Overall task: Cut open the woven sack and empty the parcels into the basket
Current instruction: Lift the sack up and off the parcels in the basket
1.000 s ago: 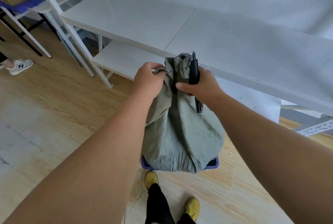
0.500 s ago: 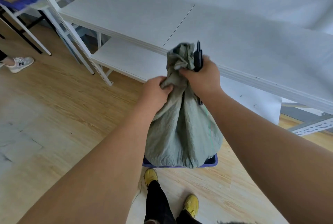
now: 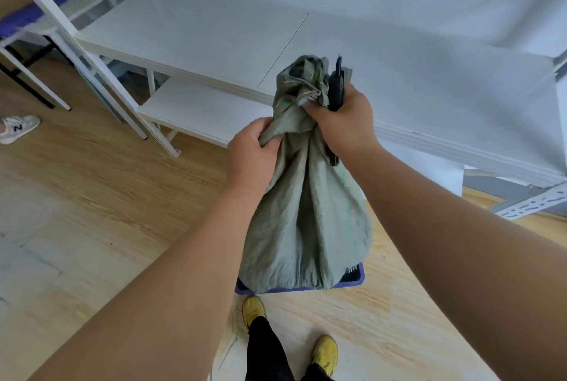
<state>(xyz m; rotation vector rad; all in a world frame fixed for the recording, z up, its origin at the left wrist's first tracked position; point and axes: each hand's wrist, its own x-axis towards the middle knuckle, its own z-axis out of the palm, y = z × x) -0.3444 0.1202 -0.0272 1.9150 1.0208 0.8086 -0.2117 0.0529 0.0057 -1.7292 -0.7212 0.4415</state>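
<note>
Gripping the gathered neck of one grey-green woven sack (image 3: pixel 303 212), the person's two hands held it upright over the floor. The right hand (image 3: pixel 343 123) was closed round the bunched top just below the knot, and in the same fist it held one black cutter (image 3: pixel 336 89), whose tip stood up beside the sack's crumpled mouth while its lower end showed under the hand. The left hand (image 3: pixel 251 160) sat a little lower and to the left, fingers curled into a fold of the fabric and pinching it. The sack hung full and rounded, its bottom resting in or just above one blue basket (image 3: pixel 352 281); the sack covered most of the basket, so only the near rim and right corner showed, and whether the two touched could not be told. No parcel was visible. Two yellow shoes (image 3: pixel 253 310) stood on the wooden floor (image 3: pixel 107 196) just in front of the basket's near edge, below black trouser legs. Behind the sack ran one white shelving unit (image 3: pixel 214 43), with a broad upper board and a lower board (image 3: pixel 199 110) under its left part. At the far left edge, one grey sneaker (image 3: pixel 18 127) of another person rested on the floor, well apart from the sack.
</note>
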